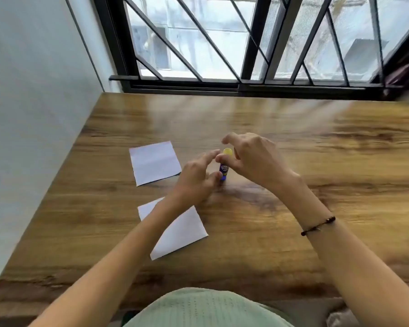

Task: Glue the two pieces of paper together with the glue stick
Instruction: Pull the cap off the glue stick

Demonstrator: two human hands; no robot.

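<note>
A glue stick [224, 169] with a blue body and a yellow cap stands upright on the wooden table [293, 208]. My right hand [253, 159] arches over it from the right and pinches the cap between thumb and fingers. From the left, my left hand [196, 180] is at the stick with its fingers spread, its thumb touching the lower body. One white paper [154, 162] lies flat to the left of the stick. A second white paper [182, 232] lies nearer me, partly covered by my left forearm.
A white wall [33, 114] runs along the table's left edge. A black-framed barred window [246, 55] stands behind the far edge. Dark fabric [406, 74] sits at the far right corner.
</note>
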